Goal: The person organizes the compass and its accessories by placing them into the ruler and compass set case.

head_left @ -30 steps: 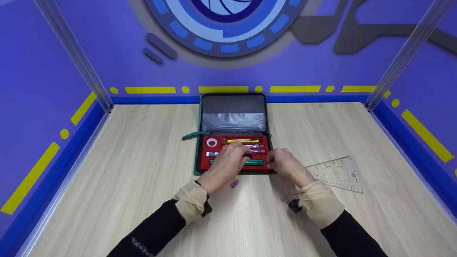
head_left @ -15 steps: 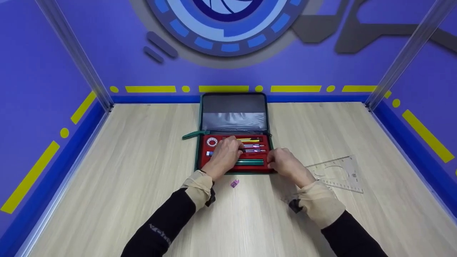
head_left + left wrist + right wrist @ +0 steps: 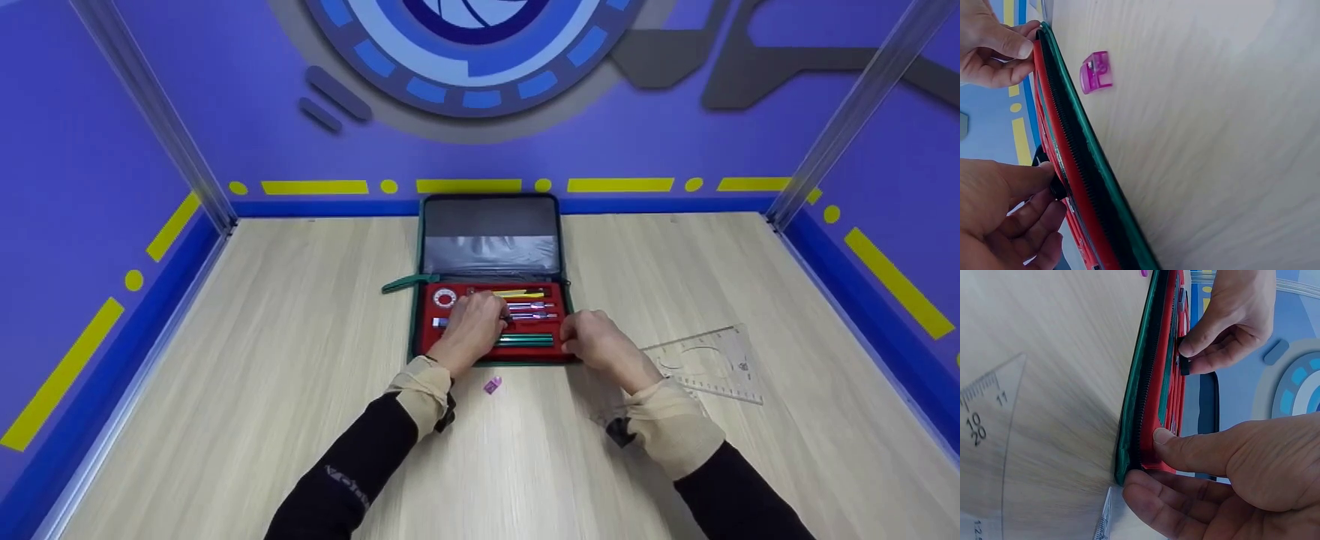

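A green zip case [image 3: 491, 255] lies unfolded with its red insert [image 3: 529, 355] facing up. My left hand [image 3: 471, 319] is over the insert's middle, pinching a small black piece [image 3: 1185, 364] between thumb and fingers; its exact kind is unclear. At the near right corner, my right hand [image 3: 598, 339] grips the case, thumb [image 3: 1185, 447] on the red insert and fingers curled beneath the edge. Set in the insert are silvery compass-like tools [image 3: 536, 316], green pencils [image 3: 529, 340], a yellow item [image 3: 525, 294] and a white ring [image 3: 445, 298]. The left hand hides part of them.
A pink-purple pencil sharpener [image 3: 493, 385] lies on the table just in front of the case. Right of the right hand is a transparent set square [image 3: 742, 367], partly under that forearm. The case's green strap [image 3: 409, 283] sticks out left. Blue walls [image 3: 300, 157] enclose the table.
My left hand has shifted slightly left over the insert, uncovering more of the green pencils, and then stays nearly still. The right hand keeps its grip on the corner.
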`<state>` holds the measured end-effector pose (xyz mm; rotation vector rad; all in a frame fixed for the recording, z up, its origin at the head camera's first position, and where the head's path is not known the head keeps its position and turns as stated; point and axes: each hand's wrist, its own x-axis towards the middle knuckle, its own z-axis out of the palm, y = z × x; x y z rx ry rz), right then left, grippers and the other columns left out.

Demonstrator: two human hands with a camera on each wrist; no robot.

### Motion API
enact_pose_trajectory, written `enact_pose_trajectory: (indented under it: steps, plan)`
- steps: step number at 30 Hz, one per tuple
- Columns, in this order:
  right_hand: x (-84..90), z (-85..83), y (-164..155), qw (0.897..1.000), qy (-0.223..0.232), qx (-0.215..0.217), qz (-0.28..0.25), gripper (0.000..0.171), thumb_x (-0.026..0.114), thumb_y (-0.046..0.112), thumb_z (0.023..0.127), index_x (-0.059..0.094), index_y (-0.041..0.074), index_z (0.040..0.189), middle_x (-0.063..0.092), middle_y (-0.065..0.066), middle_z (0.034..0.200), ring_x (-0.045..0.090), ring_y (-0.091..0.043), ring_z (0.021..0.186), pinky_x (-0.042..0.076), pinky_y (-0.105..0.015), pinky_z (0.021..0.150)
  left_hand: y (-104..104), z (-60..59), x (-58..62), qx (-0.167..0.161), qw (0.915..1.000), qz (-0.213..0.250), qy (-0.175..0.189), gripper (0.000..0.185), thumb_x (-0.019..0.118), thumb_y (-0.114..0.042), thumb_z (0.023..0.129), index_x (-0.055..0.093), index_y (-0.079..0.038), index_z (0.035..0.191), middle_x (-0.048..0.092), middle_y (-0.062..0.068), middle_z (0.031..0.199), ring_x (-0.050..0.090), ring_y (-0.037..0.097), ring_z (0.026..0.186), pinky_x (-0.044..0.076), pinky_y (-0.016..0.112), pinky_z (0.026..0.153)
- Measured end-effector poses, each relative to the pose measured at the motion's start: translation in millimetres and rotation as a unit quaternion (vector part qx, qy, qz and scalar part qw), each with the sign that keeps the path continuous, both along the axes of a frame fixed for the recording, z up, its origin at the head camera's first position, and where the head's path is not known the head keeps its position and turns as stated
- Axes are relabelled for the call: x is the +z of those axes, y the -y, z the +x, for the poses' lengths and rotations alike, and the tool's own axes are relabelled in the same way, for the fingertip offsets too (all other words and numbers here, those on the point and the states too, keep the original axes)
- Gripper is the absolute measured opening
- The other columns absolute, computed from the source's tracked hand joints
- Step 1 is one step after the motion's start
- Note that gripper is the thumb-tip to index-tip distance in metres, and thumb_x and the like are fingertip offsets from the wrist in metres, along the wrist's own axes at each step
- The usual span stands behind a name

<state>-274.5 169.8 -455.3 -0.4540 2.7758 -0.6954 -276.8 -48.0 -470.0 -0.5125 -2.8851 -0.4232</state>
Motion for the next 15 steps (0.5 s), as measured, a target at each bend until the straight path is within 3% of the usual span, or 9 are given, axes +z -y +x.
enact_pose_trajectory:
  steps: [7, 15]
  plan:
    - [1.7, -1.2, 1.4, 0.999, 0.032, -0.020, 0.006, 0.009, 0.067, -0.005, 0.093, 0.070, 0.003, 0.089, 0.063, -0.010, 0.088, 0.056, -0.024, 0.079, 0.047, -0.031, 0.063, -2.9, -3.9, 2.1, 0.009, 0.9984, -0.003, 0.056, 0.011, 0.075, -0.015, 0.096, 0.080, -0.009, 0.104, 0.077, 0.005, 0.104, 0.071, 0.020, 0.097, 0.055, 0.034, 0.087]
    - [0.5, 0.2, 0.3, 1.000, 0.018, -0.010, -0.004, 0.009, 0.068, -0.005, 0.091, 0.071, 0.003, 0.087, 0.063, -0.009, 0.084, 0.056, -0.023, 0.077, 0.047, -0.031, 0.062, -2.5, -5.8, 4.6, 0.004, 0.9958, -0.016, 0.090, 0.011, 0.074, -0.014, 0.096, 0.081, -0.011, 0.104, 0.076, 0.005, 0.107, 0.070, 0.023, 0.101, 0.052, 0.041, 0.090]
